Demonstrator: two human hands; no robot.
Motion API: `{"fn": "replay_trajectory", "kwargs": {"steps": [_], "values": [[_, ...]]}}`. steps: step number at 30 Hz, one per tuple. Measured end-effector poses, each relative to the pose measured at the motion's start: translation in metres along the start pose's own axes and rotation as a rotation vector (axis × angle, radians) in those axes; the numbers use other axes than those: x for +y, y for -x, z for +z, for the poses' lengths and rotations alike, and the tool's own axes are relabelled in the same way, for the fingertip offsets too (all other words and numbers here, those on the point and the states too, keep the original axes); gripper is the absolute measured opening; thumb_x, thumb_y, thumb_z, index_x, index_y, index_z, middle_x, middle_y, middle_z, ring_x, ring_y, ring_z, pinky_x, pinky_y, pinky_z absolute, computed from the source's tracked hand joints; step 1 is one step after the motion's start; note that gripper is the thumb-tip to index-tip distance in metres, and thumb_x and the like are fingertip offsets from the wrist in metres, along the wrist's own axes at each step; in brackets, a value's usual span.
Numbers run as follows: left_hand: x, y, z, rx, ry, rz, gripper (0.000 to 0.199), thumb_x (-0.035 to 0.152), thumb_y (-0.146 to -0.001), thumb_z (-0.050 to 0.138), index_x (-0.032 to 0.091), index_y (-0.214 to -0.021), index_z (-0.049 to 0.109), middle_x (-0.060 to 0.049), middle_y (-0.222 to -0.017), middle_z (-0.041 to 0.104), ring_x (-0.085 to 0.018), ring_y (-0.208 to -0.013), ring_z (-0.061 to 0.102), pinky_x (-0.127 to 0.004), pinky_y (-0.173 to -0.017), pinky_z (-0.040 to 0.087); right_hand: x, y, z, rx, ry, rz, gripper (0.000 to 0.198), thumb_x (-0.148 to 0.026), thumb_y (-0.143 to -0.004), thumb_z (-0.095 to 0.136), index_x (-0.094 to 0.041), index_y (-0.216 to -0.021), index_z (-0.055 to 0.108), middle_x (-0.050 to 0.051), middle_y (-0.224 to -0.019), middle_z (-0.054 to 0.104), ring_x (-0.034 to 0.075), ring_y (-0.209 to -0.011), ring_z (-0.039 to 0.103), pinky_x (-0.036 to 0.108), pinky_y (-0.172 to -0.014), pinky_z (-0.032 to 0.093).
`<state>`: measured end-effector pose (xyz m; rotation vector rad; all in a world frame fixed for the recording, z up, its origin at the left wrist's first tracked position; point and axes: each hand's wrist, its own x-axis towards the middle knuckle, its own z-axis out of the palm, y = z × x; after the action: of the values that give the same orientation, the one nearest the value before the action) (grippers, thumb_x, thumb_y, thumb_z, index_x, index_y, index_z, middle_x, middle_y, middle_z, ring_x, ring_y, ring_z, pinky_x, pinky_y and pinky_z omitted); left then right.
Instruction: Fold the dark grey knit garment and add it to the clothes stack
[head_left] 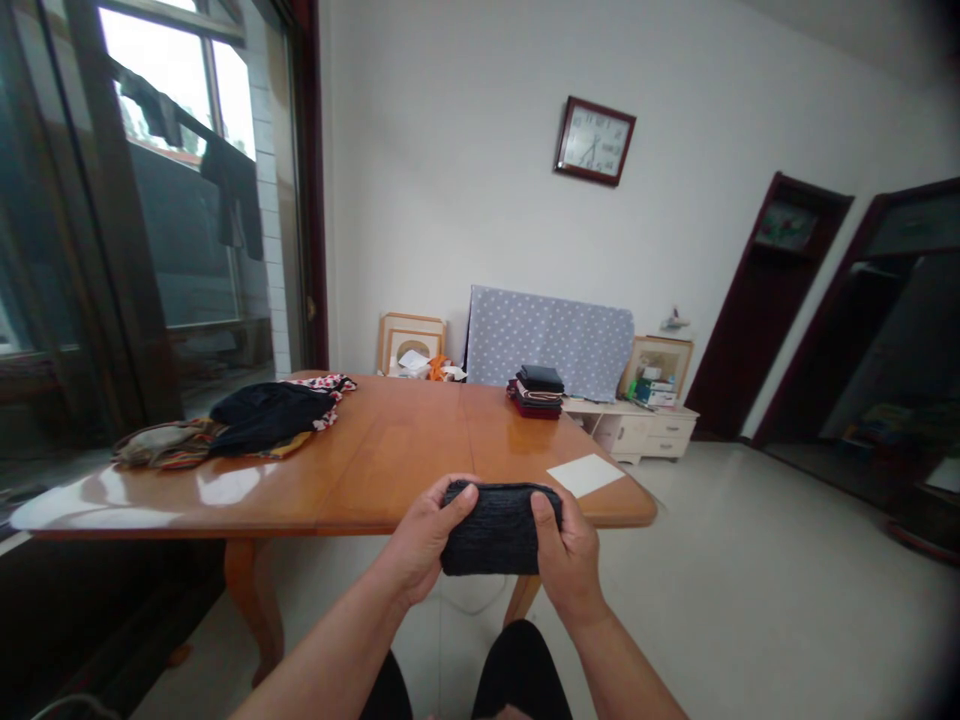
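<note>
Between my two hands I see a dark, ribbed piece of cloth folded into a compact rectangle (pixel 491 532), held up in front of the table's near edge. My left hand (pixel 433 535) grips its left end, thumb on the face turned to me. On the right end, my right hand (pixel 564 545) holds it the same way, with the fingers behind and mostly hidden. A stack of folded dark clothes (pixel 536 392) stands on the table's far right part. Toward the left lies a loose heap of clothes (pixel 270 418), black, patterned and red-and-white.
The wooden table (pixel 405 440) spans the space ahead of me. A white sheet (pixel 585 475) lies near its right corner. Behind it are a low white cabinet (pixel 652 435) and a large panel under grey dotted cloth (pixel 551 340). A clock (pixel 595 142) hangs above.
</note>
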<state>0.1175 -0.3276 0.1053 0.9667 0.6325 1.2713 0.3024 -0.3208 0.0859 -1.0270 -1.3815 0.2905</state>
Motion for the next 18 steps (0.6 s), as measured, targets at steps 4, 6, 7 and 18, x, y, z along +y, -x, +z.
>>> {"fn": "replay_trajectory", "kwargs": {"steps": [4,6,7,18], "values": [[-0.001,-0.001,-0.002,0.030,-0.049,0.033,0.048,0.045,-0.075,0.078,0.019,-0.111,0.058,-0.003,-0.090,0.067,-0.015,-0.076,0.063,-0.025,-0.070,0.046,0.001,0.000,-0.001,-0.042,-0.046,0.048,0.037,-0.052,-0.092,0.053,-0.018,-0.100,0.067,0.006,-0.092,0.072,0.022,-0.089,0.064,0.031,-0.080,0.048],[-0.003,-0.004,-0.003,0.045,-0.080,0.067,0.047,0.046,-0.077,0.076,0.020,-0.111,0.057,-0.003,-0.090,0.066,-0.015,-0.075,0.062,-0.025,-0.068,0.046,-0.001,-0.001,-0.002,-0.095,-0.083,0.084,0.035,-0.051,-0.093,0.053,-0.019,-0.099,0.066,0.005,-0.092,0.070,0.021,-0.090,0.062,0.030,-0.081,0.048],[-0.005,-0.005,-0.004,0.054,-0.101,0.086,0.046,0.046,-0.078,0.075,0.021,-0.112,0.057,-0.002,-0.090,0.066,-0.014,-0.075,0.061,-0.025,-0.068,0.046,-0.001,-0.002,-0.003,-0.124,-0.110,0.110,0.035,-0.050,-0.093,0.052,-0.019,-0.098,0.066,0.005,-0.092,0.070,0.021,-0.090,0.062,0.030,-0.081,0.048],[-0.007,-0.010,-0.009,0.054,-0.336,0.132,0.035,0.049,-0.088,0.062,0.018,-0.103,0.065,-0.004,-0.094,0.066,-0.016,-0.083,0.057,-0.026,-0.075,0.044,0.012,-0.006,0.004,-0.180,-0.192,0.253,0.039,-0.056,-0.090,0.055,-0.019,-0.095,0.066,0.004,-0.090,0.070,0.022,-0.088,0.062,0.032,-0.080,0.048]]}}
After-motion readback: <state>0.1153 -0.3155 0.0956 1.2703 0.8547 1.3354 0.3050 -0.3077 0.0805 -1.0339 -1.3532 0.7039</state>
